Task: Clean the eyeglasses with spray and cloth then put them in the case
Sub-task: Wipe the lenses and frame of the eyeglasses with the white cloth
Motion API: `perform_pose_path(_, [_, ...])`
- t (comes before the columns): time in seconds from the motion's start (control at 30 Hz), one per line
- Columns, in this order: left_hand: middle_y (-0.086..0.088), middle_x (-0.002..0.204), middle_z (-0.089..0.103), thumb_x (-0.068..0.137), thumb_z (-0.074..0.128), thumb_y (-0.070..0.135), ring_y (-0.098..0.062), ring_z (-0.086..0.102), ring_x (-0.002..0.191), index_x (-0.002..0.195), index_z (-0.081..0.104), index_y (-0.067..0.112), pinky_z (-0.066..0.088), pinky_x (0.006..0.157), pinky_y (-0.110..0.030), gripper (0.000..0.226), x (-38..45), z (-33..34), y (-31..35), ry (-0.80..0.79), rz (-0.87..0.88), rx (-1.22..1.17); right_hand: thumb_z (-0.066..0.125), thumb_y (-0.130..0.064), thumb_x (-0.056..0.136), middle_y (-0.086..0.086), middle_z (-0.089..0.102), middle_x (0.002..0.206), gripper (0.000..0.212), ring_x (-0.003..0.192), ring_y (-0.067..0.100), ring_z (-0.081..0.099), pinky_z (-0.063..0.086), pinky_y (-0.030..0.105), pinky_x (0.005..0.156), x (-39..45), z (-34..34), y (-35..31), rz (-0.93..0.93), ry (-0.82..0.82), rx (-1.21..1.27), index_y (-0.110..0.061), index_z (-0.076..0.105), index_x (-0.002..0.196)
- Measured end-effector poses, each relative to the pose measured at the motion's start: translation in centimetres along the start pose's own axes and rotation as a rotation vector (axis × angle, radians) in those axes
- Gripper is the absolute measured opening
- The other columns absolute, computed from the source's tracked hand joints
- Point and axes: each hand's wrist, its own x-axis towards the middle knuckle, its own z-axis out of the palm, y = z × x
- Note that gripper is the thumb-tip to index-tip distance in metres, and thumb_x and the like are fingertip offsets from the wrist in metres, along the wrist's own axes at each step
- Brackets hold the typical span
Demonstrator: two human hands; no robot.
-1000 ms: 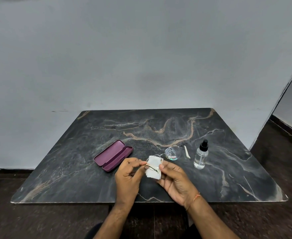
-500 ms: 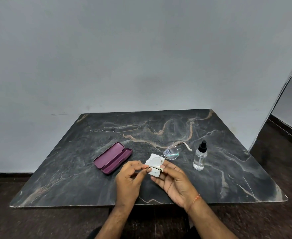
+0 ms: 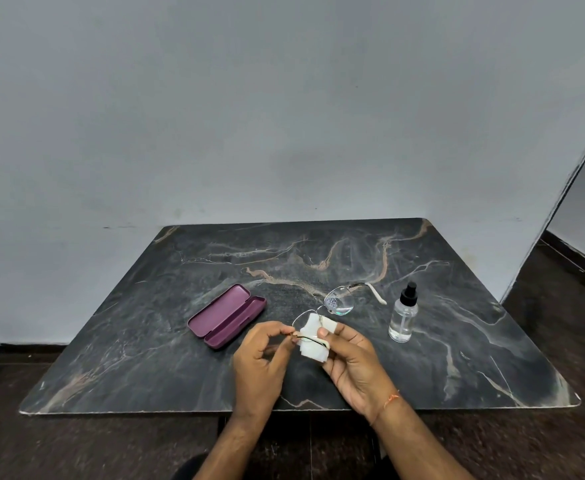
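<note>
Fingers [image 3: 286,330] of the left hand [image 3: 260,358] pinch the thin-framed eyeglasses [image 3: 322,315] at a temple, apparently to steady them. The right hand [image 3: 350,355] clamps the folded white cloth [image 3: 313,341] round one lens. Just left waits the open maroon case [image 3: 227,315] on the dark marble surface [image 3: 145,341].

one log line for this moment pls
step: wiping lens | left hand: pinches eyeglasses | right hand: holds cloth | case: open

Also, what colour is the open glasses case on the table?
The glasses case is dark purple, inside and outside; the head view shows it clearly.
</note>
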Motion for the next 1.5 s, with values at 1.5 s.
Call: perform_pose_path(1.5, [-0.001,0.105,0.083,0.093,0.081,0.035,-0.019,0.079,0.103,0.100,0.082,0.027,0.062,0.089,-0.027,0.011,-0.3,-0.1,-0.1,0.088,-0.125,-0.100,0.069,0.007,0.093,0.036,0.067,0.134,0.038,0.120,0.040,0.073,0.065,0.040,0.092,-1.0,0.6,-0.8,0.105,-0.097,-0.073,0.013,0.068,0.130])
